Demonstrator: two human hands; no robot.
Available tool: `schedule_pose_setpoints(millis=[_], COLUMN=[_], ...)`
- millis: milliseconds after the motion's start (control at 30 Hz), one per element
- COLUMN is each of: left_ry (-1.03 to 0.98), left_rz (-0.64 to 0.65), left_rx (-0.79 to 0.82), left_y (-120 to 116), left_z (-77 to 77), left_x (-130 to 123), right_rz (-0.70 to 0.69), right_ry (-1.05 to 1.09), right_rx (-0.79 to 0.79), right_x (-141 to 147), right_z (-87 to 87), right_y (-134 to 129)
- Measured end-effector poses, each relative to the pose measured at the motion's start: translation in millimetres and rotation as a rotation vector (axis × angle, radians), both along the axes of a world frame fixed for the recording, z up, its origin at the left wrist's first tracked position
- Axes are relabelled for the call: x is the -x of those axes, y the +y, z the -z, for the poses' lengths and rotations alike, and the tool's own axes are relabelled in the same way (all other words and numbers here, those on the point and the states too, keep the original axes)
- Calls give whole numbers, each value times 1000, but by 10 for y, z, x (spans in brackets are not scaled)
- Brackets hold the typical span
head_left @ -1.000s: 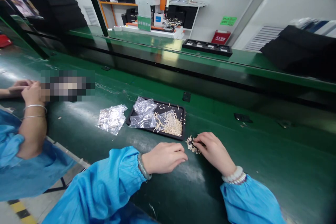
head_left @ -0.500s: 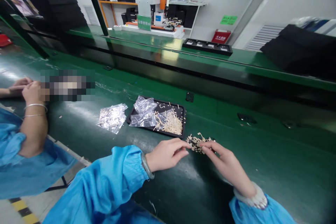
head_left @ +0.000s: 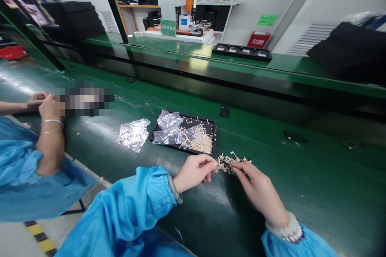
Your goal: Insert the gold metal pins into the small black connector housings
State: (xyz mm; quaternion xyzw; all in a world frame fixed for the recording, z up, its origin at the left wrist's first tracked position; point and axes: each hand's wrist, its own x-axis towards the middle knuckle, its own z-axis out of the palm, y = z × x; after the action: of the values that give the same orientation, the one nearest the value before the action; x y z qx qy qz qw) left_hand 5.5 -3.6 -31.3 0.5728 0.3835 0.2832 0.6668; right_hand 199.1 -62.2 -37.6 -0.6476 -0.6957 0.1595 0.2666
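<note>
A small pile of beige and black flat pieces (head_left: 226, 162) lies on the green table in front of me. At its left edge my left hand (head_left: 197, 172) is closed, thumb and forefinger pinched together; whatever is between the tips is too small to name. My right hand (head_left: 259, 186) reaches in from the right, its fingertips pinched over the pile, and I cannot make out what they hold. Just behind the hands is a black tray (head_left: 177, 149) with a heap of small beige pieces (head_left: 201, 140) and clear plastic bags (head_left: 167, 134).
More filled clear bags (head_left: 133, 134) lie left of the tray. A co-worker's hands (head_left: 48, 104) are at the far left, beside a blurred-out patch. A raised green shelf (head_left: 193, 50) runs along the back, bearing a black tray of parts (head_left: 242, 52) and stacked black trays (head_left: 350, 54).
My left thumb and forefinger have come together at the pile's edge. My right hand stays over the pile with little movement. The whole view has shifted slightly.
</note>
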Motion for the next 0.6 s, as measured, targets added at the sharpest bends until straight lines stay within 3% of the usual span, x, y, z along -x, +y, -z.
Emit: schedule_pose_setpoints(millis=[133,200,300,433,600], left_ry=[-42,-53,-33,2,11], left_rz=[-9,-8,0,37,57], left_rx=[48,59,67,25,28], left_y=[30,33,20,-11,-24], left_z=[3,-9,-30,-26,7], left_x=[8,10,10,14,16], right_rz=[28,41,51,1,-23], right_ry=[-217,-229,-24,308,415], right_rx=[-98,-125,-113,53,138], right_x=[-126,-117,-4,220,365], right_z=[52,32,-27,-93,-125], right_y=[39,47,21,-33,-33])
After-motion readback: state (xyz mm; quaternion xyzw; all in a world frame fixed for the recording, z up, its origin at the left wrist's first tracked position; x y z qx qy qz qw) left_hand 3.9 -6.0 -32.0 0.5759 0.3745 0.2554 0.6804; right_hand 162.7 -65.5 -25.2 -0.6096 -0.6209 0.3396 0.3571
